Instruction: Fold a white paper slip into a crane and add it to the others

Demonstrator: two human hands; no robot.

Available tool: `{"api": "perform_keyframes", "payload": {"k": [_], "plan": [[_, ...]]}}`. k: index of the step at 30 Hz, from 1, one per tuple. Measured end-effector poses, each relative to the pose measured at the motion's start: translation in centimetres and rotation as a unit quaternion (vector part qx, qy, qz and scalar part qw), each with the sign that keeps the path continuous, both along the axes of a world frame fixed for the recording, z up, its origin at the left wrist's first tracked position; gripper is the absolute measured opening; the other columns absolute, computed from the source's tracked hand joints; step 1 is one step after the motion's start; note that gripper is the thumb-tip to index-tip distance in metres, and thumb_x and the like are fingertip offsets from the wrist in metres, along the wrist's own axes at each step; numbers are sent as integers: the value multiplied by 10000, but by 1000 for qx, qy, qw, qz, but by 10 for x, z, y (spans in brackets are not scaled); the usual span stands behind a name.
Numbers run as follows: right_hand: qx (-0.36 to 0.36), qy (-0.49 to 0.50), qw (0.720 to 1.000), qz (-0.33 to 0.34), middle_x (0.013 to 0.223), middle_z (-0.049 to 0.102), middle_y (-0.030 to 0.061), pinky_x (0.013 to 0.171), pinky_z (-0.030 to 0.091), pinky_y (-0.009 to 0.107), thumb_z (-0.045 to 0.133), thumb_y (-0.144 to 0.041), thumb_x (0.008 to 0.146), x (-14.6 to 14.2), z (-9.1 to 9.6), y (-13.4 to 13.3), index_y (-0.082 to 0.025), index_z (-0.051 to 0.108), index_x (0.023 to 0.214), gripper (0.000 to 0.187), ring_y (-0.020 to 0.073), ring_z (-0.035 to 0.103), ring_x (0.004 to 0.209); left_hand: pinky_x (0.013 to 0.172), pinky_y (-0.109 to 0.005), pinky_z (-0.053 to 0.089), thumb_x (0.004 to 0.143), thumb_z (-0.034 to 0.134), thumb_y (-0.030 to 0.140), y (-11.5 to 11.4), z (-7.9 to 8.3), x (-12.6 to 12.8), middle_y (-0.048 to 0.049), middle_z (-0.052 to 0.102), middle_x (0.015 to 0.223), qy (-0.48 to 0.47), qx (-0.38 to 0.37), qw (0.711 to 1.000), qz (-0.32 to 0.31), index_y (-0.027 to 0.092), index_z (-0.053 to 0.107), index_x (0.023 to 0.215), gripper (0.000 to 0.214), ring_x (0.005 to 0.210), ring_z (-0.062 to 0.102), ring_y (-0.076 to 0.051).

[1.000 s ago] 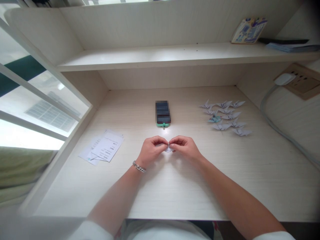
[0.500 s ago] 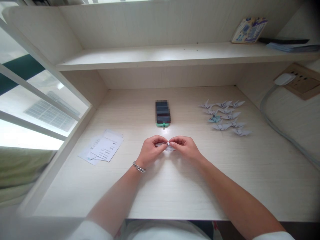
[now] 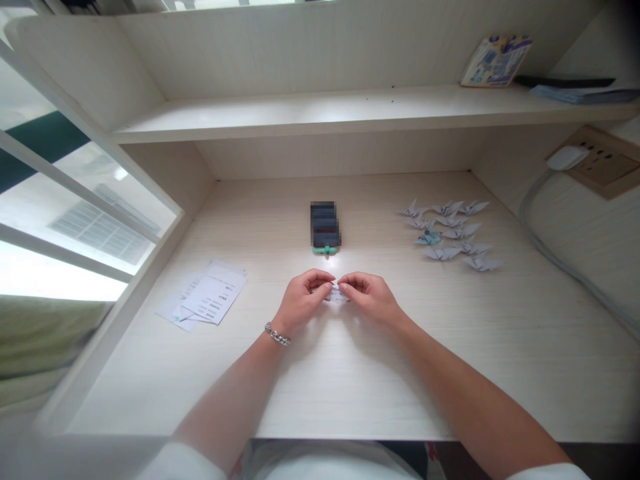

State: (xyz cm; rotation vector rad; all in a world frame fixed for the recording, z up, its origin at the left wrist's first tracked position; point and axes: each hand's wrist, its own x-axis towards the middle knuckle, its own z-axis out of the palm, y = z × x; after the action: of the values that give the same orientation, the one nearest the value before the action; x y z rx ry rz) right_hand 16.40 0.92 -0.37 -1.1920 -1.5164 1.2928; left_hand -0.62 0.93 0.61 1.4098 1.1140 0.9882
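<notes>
A small folded piece of white printed paper [image 3: 337, 294] is held between my two hands, just above the desk. My left hand [image 3: 304, 298], with a chain bracelet at its wrist, pinches the paper's left side between thumb and fingers. On the right side, my right hand [image 3: 371, 295] pinches it the same way. Parts of the paper are hidden behind the fingers. Several folded paper cranes [image 3: 461, 233], mostly white, stand in a group at the back right. One blue-green paper crane [image 3: 429, 237] is among them.
A phone [image 3: 325, 225] lies beyond my hands, with a green edge at its near end. Loose printed paper sheets [image 3: 215, 292] overlap on the left. A shelf [image 3: 280, 113] spans the back. At right, a cable [image 3: 560, 263] runs from a wall socket [image 3: 607, 161].
My fingers have shifted very slightly on the folded paper, and a bit more of its printed face shows between them. The cranes, phone and sheets stay where they were.
</notes>
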Motion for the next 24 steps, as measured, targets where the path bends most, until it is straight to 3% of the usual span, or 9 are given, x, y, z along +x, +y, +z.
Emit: {"api": "perform_keyframes", "payload": {"k": [13, 19, 24], "plan": [[3, -41, 999, -6, 786, 659, 54, 655, 456, 283, 578, -314, 765, 0, -1, 0, -157, 643, 815, 178, 171, 593, 723, 736, -275, 512, 772, 585, 252, -2, -1, 1, -86, 660, 907, 22, 33, 999, 4, 138, 625, 896, 173, 830, 628, -168], [-39, -4, 999, -7, 731, 642, 52, 595, 447, 269, 591, -329, 746, 1, -3, 2, -135, 638, 786, 203, 160, 574, 660, 687, -267, 516, 806, 543, 269, 0, 0, -1, -89, 661, 898, -9, -1, 1000, 2, 137, 606, 992, 237, 804, 630, -166], [-42, 9, 999, -2, 722, 632, 52, 590, 453, 272, 588, -343, 746, 1, -2, 1, -136, 636, 778, 215, 158, 566, 651, 760, -299, 515, 751, 616, 278, -2, -1, 1, -96, 659, 921, 3, 21, 1000, 10, 135, 620, 946, 242, 845, 630, -180]]}}
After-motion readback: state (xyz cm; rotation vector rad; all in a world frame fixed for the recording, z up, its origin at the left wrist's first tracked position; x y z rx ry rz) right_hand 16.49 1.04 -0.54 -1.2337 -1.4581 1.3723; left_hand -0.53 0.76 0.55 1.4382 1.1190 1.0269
